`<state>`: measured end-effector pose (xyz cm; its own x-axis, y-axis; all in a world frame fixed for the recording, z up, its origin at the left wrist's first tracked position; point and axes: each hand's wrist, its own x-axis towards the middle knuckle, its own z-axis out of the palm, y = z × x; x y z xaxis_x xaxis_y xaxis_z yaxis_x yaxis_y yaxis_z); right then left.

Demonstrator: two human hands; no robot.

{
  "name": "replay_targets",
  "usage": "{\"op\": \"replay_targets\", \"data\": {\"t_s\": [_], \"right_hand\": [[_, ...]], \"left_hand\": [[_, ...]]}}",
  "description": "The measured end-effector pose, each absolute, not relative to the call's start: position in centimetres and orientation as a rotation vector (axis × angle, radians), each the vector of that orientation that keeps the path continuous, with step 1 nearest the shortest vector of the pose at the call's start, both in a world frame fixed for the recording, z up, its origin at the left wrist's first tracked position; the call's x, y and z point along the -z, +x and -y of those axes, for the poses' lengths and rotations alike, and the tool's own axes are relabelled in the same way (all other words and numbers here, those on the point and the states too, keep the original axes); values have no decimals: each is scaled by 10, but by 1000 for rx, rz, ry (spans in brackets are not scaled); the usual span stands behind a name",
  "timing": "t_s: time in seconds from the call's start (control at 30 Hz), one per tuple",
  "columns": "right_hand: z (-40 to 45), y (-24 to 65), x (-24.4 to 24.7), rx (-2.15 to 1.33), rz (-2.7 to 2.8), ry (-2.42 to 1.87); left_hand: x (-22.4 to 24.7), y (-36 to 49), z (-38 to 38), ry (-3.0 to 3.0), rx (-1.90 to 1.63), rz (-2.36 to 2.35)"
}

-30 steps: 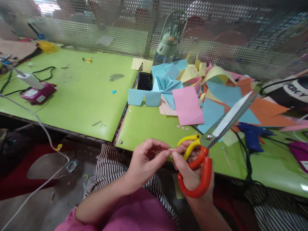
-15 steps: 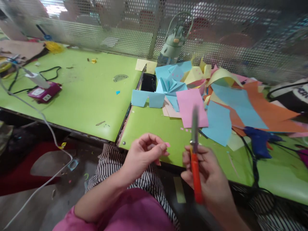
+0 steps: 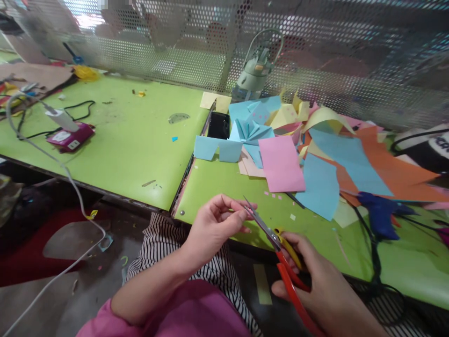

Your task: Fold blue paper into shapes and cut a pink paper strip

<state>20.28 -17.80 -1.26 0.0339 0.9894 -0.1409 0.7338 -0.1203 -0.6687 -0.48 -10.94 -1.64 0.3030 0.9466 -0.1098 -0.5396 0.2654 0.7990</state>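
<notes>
My left hand (image 3: pixel 219 222) pinches a small pink piece of paper (image 3: pixel 249 216) between thumb and fingers, over the near edge of the table. My right hand (image 3: pixel 315 276) grips scissors (image 3: pixel 271 236) with red and yellow handles. Their slightly parted blades point up and left, with the tips at the pink paper by my left fingertips. Just beyond the hands, several tiny pink paper bits (image 3: pixel 272 194) lie on the green table. A pink sheet (image 3: pixel 282 164) rests behind them.
Coloured paper (image 3: pixel 354 154) is piled at the right, with a blue glue gun (image 3: pixel 379 215) before it. A black phone (image 3: pixel 219 125), folded blue paper (image 3: pixel 217 149) and a green bottle (image 3: pixel 254 75) stand farther back. A purple power adapter (image 3: pixel 72 137) with cords sits at the left.
The scissors have swung from upright to leaning left, and their blades have come to the pink paper in my left hand. My left hand has hardly moved.
</notes>
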Motion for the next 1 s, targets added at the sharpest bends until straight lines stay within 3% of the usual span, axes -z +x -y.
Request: {"op": "replay_targets", "data": {"t_s": [1.0], "right_hand": [[175,179,-10,-762,1633,-2037]], "left_hand": [[20,-5,112,652,-1163,-559]]}}
